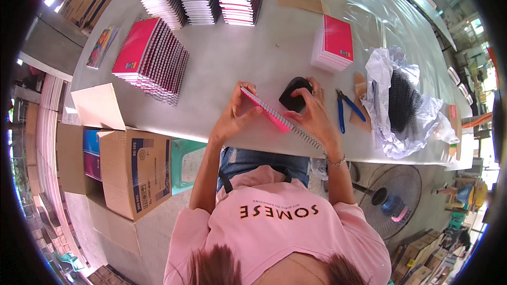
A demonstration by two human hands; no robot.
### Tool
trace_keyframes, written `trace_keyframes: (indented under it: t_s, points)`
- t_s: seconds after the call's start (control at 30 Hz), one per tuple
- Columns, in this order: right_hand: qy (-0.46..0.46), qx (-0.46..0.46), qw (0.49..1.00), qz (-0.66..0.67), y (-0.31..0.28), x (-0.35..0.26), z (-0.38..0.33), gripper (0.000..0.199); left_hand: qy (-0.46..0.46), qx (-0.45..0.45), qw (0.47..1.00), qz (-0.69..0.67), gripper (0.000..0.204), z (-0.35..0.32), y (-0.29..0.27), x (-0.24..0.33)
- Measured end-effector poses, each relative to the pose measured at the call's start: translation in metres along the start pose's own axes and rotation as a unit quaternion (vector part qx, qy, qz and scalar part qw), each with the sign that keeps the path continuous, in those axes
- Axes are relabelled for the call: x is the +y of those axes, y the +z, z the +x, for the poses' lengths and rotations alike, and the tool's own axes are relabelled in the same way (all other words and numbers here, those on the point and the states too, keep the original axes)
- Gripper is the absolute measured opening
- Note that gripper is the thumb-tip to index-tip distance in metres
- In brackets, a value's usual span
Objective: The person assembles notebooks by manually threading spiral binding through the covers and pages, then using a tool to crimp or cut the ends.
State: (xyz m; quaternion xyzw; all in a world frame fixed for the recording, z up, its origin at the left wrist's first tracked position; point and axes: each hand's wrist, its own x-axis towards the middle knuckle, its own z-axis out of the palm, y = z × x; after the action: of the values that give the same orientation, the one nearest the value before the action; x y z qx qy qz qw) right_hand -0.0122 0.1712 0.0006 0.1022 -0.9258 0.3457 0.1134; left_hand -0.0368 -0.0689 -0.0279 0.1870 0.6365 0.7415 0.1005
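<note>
I saw the left hand (232,116) clasping the upper end of a pink notebook (266,112), thumb and fingers pinched around its edge. The notebook sat tilted on its edge near the front of the tabletop (237,58), with a metal spiral coil (301,134) running along its spine and sticking out past the lower end. The right hand (314,113) was curled over that coil side, fingers closed on it, just in front of a black rounded object (294,95). Blue-handled pliers (346,110) lay just right of that hand. A clear plastic bag holding black coils (404,100) sat further right. Stacks of pink notebooks (153,58) stood at the left.
</note>
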Motion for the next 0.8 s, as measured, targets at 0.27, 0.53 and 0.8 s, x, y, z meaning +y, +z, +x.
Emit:
trace_keyframes:
  t_s: [0.27, 0.53, 0.8]
  points:
    - [0.117, -0.203, 0.869, 0.435, -0.033, -0.007, 0.021, 0.045, -0.037, -0.002, 0.998, -0.041, 0.033, 0.001, -0.003, 0.003]
    - [0.115, -0.229, 0.950, 0.180, -0.025, -0.030, 0.029, 0.041, -0.059, 0.001, 0.997, -0.041, 0.035, -0.004, -0.003, 0.002]
    - [-0.019, -0.178, 0.954, 0.241, -0.041, -0.057, 0.032, 0.035, -0.009, -0.005, 0.993, -0.114, 0.039, -0.003, -0.005, -0.005]
